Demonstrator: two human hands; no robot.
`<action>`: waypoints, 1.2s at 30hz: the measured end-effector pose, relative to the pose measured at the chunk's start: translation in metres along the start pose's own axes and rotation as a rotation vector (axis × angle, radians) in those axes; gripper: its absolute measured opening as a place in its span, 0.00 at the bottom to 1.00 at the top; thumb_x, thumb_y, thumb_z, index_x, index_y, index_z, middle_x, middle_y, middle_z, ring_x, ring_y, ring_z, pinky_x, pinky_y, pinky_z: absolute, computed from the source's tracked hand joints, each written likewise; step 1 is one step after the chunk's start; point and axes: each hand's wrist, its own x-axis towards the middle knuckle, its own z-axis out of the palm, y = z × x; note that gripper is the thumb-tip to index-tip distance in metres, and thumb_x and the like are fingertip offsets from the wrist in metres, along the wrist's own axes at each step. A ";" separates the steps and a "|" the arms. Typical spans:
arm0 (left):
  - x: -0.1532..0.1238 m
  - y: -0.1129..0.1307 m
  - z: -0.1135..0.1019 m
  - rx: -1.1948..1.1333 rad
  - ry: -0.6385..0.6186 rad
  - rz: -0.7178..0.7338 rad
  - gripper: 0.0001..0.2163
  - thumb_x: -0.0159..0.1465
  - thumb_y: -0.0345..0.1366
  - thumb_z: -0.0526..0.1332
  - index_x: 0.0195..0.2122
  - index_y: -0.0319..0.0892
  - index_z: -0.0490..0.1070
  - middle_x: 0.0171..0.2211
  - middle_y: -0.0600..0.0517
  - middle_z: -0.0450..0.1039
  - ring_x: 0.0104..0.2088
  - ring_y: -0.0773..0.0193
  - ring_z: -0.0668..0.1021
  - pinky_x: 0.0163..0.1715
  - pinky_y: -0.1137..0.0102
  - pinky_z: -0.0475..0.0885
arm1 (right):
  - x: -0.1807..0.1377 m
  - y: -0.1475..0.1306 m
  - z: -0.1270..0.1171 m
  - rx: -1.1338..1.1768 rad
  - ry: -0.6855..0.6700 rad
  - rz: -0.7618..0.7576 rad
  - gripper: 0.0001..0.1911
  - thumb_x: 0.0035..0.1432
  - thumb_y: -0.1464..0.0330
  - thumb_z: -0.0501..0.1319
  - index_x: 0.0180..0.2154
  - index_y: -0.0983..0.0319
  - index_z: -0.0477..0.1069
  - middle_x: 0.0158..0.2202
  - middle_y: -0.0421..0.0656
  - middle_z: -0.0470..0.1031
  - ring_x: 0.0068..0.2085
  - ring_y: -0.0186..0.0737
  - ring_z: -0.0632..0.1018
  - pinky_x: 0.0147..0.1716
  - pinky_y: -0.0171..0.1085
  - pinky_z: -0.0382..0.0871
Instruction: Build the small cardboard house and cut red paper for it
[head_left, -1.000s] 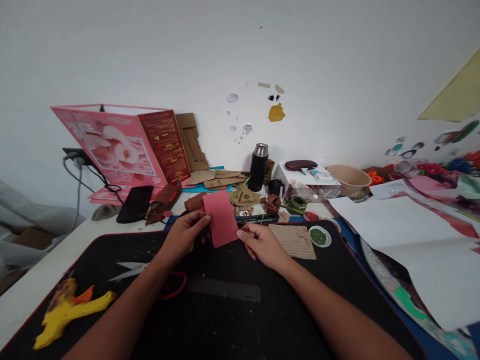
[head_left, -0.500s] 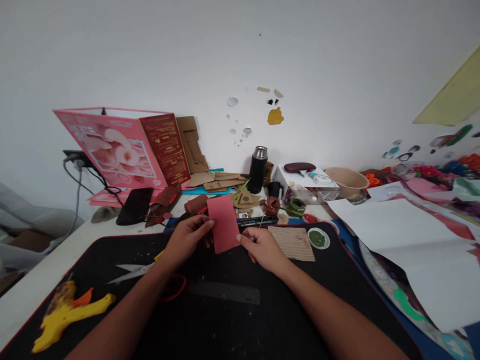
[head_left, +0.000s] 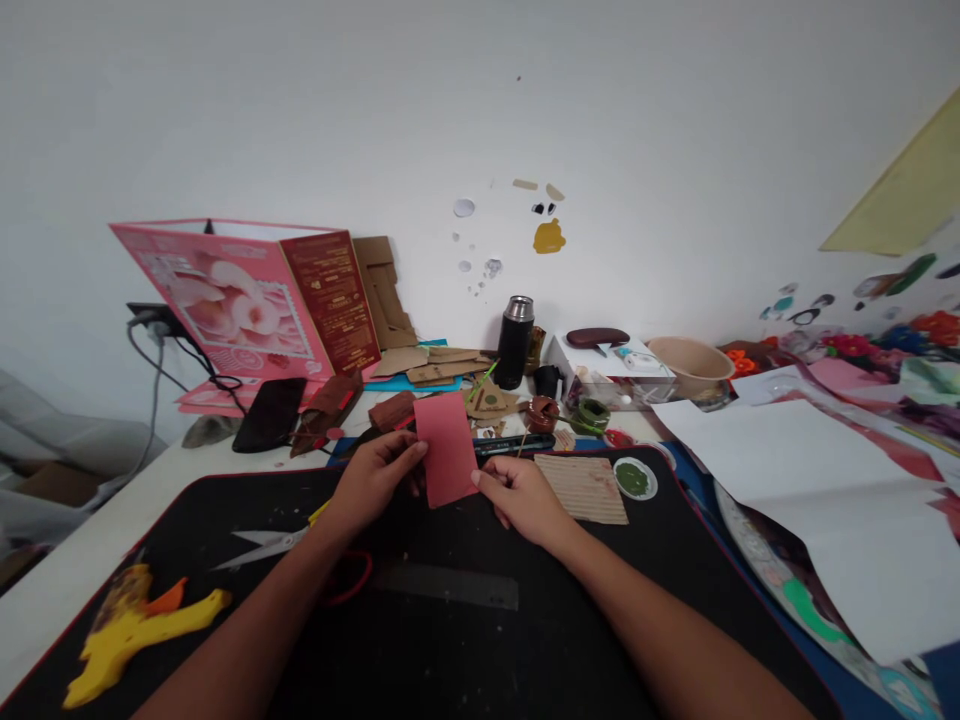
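Observation:
A rectangular sheet of red paper (head_left: 448, 450) is held up above the black mat (head_left: 450, 660), its face toward me. My left hand (head_left: 379, 475) pinches its left edge between thumb and fingers. At the lower right edge, my right hand (head_left: 521, 495) grips it with thumb over bent fingers. Below the hands a clear ruler (head_left: 450, 585) lies flat. Scissors (head_left: 266, 547) with open blades rest partly under my left forearm. Right of my right hand lies a piece of corrugated cardboard (head_left: 581, 487), beside a lid of green paint (head_left: 634, 479).
A yellow glue gun (head_left: 139, 635) lies at the mat's left. Behind stand a pink box (head_left: 247, 310), a phone (head_left: 270, 413), a black thermos (head_left: 515, 345), paint jars (head_left: 592, 414) and a beige bowl (head_left: 690, 365). White paper sheets (head_left: 810, 470) spread over the right side.
The view has shifted very slightly. Both hands keep the same hold on the red paper, which stays in nearly the same place.

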 end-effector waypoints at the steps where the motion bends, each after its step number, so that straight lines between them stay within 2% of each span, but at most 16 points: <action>1: 0.001 0.000 0.000 -0.011 0.007 -0.001 0.22 0.59 0.59 0.68 0.32 0.43 0.73 0.22 0.54 0.75 0.20 0.64 0.76 0.24 0.70 0.70 | 0.000 0.000 0.000 0.022 -0.014 -0.001 0.22 0.63 0.49 0.62 0.27 0.58 0.65 0.15 0.31 0.61 0.15 0.31 0.63 0.18 0.31 0.53; 5: 0.002 0.001 -0.001 -0.071 0.021 -0.006 0.22 0.57 0.59 0.69 0.32 0.42 0.74 0.22 0.55 0.75 0.20 0.65 0.75 0.22 0.71 0.69 | 0.001 -0.002 -0.001 0.088 -0.069 0.014 0.26 0.61 0.43 0.61 0.30 0.59 0.67 0.16 0.32 0.64 0.16 0.31 0.64 0.17 0.31 0.55; 8: 0.002 0.002 -0.001 -0.098 0.018 -0.014 0.23 0.56 0.59 0.70 0.31 0.42 0.74 0.21 0.55 0.74 0.19 0.65 0.75 0.21 0.71 0.69 | 0.003 -0.002 -0.002 0.116 -0.045 0.026 0.28 0.60 0.41 0.61 0.29 0.59 0.65 0.17 0.33 0.65 0.16 0.30 0.65 0.16 0.31 0.55; 16: 0.002 0.000 0.000 -0.096 0.012 -0.038 0.22 0.56 0.58 0.70 0.31 0.42 0.74 0.20 0.55 0.75 0.19 0.65 0.75 0.21 0.72 0.69 | 0.002 0.000 -0.002 0.083 -0.046 0.006 0.24 0.61 0.45 0.61 0.32 0.59 0.69 0.16 0.32 0.65 0.16 0.31 0.64 0.17 0.31 0.54; 25: 0.003 -0.005 -0.001 -0.055 -0.025 -0.025 0.21 0.59 0.57 0.69 0.31 0.42 0.73 0.20 0.55 0.75 0.18 0.66 0.75 0.22 0.72 0.68 | 0.000 0.000 0.000 0.010 -0.048 -0.022 0.21 0.63 0.51 0.62 0.27 0.59 0.66 0.16 0.32 0.62 0.16 0.30 0.64 0.18 0.31 0.53; 32: 0.003 -0.002 -0.001 -0.106 0.007 -0.064 0.23 0.54 0.59 0.71 0.31 0.41 0.73 0.19 0.55 0.74 0.17 0.66 0.74 0.20 0.72 0.68 | 0.000 -0.006 -0.001 0.101 -0.100 -0.015 0.23 0.62 0.46 0.62 0.29 0.59 0.66 0.17 0.32 0.64 0.16 0.30 0.65 0.18 0.31 0.56; 36: 0.003 0.001 0.000 -0.133 -0.004 -0.087 0.23 0.53 0.58 0.72 0.30 0.41 0.73 0.19 0.54 0.74 0.17 0.66 0.73 0.19 0.73 0.67 | 0.000 -0.007 -0.002 0.146 -0.081 0.033 0.26 0.61 0.43 0.61 0.32 0.59 0.66 0.18 0.32 0.66 0.17 0.30 0.66 0.17 0.31 0.56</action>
